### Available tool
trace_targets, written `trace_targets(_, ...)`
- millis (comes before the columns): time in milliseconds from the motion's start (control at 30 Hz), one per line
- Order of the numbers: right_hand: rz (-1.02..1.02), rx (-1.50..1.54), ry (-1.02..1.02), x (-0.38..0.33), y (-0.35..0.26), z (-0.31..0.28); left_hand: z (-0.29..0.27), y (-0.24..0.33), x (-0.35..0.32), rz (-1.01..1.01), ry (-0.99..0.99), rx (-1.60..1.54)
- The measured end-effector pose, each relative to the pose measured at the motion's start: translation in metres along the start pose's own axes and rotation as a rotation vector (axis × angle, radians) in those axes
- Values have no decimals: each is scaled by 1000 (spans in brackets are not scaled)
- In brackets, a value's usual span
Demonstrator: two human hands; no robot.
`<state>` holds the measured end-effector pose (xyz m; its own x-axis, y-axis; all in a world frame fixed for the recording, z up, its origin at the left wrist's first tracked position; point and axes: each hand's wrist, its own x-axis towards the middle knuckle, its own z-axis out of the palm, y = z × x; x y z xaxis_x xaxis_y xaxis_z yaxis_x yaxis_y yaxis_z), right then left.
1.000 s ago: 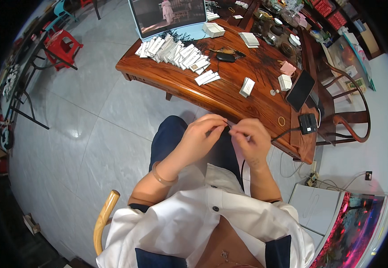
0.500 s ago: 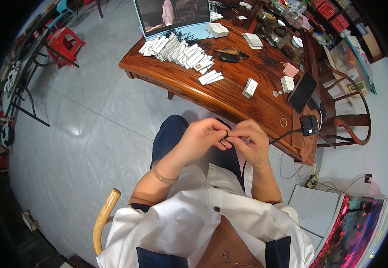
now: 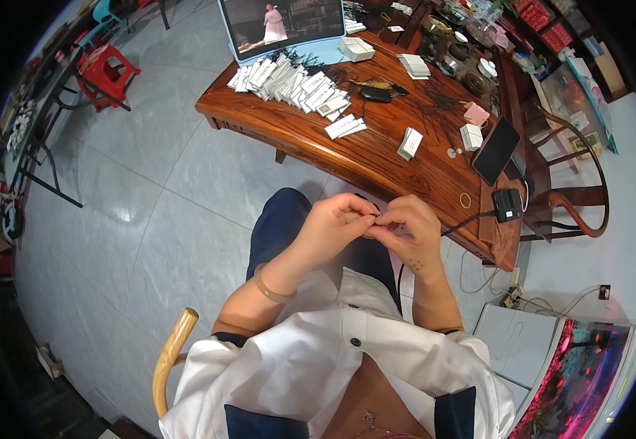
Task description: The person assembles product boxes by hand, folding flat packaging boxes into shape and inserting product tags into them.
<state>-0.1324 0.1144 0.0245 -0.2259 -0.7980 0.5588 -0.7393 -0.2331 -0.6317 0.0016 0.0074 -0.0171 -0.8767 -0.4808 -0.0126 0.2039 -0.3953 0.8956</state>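
Note:
My left hand and my right hand meet over my lap, just short of the table's front edge. Both are closed, fingertips pinched together on a small thin black piece. Fingers cover most of it, so its kind is hard to make out; it looks like a bit of cord. A heap of white printed tags lies at the table's left, beside tangled black strings. Nearer to me are a few loose tags and a small stack of tags.
The wooden table also bears a tablet, a phone, a black box-shaped device with a cable, a rubber band and tea ware. A wooden chair stands right, a red stool left.
The hands have drawn slightly closer and the fingertips have shifted, so the dark loop that showed between them is now mostly covered. The picture on the tablet has changed.

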Motion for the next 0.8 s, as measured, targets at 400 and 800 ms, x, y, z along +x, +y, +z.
trace_targets(400, -135, -138, 115, 2, 2, 0, 6, -3, -1, 65, 14, -221)
trace_targets(800, 349, 389, 229, 4, 15, 1, 6, 1, 6, -5, 34, -109)
